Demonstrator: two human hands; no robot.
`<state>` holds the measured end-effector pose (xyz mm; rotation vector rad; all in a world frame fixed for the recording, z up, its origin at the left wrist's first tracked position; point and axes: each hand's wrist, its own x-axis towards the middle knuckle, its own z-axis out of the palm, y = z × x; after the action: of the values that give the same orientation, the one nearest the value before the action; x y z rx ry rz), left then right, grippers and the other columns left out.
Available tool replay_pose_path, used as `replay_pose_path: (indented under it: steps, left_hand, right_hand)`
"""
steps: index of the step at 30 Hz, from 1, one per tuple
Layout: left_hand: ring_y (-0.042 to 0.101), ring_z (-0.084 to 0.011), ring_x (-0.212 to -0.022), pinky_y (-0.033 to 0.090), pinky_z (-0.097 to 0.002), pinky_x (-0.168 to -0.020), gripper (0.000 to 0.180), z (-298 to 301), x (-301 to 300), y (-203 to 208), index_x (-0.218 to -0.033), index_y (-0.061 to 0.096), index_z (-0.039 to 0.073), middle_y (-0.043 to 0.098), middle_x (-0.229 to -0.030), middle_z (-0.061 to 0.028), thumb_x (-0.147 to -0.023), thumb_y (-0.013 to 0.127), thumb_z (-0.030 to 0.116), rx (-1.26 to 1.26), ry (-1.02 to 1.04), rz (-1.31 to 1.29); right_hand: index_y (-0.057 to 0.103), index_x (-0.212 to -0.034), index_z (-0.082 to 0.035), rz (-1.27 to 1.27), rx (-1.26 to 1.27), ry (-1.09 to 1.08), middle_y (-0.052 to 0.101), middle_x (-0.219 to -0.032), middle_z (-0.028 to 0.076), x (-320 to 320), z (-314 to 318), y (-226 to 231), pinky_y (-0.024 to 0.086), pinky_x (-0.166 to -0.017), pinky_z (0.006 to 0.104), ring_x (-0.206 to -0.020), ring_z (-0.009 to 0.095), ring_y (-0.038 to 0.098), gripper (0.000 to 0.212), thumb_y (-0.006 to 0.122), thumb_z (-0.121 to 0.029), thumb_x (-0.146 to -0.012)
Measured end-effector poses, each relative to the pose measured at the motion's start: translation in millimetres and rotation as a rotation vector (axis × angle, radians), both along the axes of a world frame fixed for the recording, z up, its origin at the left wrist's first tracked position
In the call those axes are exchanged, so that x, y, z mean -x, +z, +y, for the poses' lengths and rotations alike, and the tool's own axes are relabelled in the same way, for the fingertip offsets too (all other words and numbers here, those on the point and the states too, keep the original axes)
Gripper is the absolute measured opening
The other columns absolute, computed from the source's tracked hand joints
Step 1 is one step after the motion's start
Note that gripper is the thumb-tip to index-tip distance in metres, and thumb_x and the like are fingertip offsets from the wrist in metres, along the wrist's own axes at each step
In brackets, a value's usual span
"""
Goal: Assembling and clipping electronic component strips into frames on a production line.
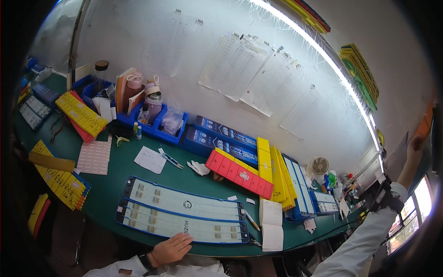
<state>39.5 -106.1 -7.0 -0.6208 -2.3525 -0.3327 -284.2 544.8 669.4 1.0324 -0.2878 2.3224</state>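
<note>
My left hand point(170, 249) lies with its fingers stretched out at the front edge of a long blue-framed case point(184, 214), just left of its middle. The case lies opened out, with two pale panels side by side and small clear pieces in rows at their ends. At the far right my right arm is raised. My right hand point(415, 145) is closed at the lower end of an orange board point(426, 121); its fingertips are small and partly hidden. A dark strapped device point(385, 196) sits on the right wrist.
Behind the case lie a red folded board point(240, 173), yellow boards point(264, 161) and blue boxes point(221, 143). Snips point(170, 158), a written note point(150, 159) and a pen point(252, 220) rest on the green table point(106, 198). Blue bins point(173, 130) hold bottles. A small fan point(319, 165) stands right.
</note>
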Motion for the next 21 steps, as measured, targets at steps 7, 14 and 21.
replay_pose_path:
  steps: [7,14,21]
  left_hand:
    - [0.059,-0.02,-0.109,0.044,-0.0357,-0.099,0.007,2.5,2.2,-3.8,-0.083,0.065,0.006,0.064,-0.109,-0.0061,-0.078,0.063,0.011,-0.036,0.026,0.025]
    - [0.059,-0.0212,-0.108,0.045,-0.0362,-0.099,0.009,6.4,-11.2,2.7,-0.085,0.063,0.005,0.064,-0.108,-0.0082,-0.082,0.059,0.012,-0.027,0.018,0.007]
    - [0.059,-0.0219,-0.108,0.045,-0.0371,-0.099,0.009,2.0,-11.9,-10.3,-0.085,0.064,0.005,0.065,-0.108,-0.0083,-0.08,0.059,0.011,-0.075,0.009,-0.001]
  right_hand:
    - [0.057,-0.118,0.0,0.044,0.28,0.033,0.062,-0.11,0.014,-16.3,7.0,-21.9,0.053,-0.088,0.0344,-0.101,0.028,0.062,0.028,0.042,-0.008,-0.095]
    - [0.061,-0.11,0.0,0.099,0.349,0.033,0.065,-0.095,0.013,-17.6,18.4,-37.3,0.057,-0.078,0.0376,-0.09,0.03,0.066,0.026,0.042,-0.007,-0.094]
    - [0.06,-0.109,0.002,0.029,0.029,-0.143,0.065,-0.099,0.015,-19.4,113.3,-37.9,0.057,-0.075,0.0376,-0.091,0.03,0.065,0.027,0.039,-0.007,-0.094]
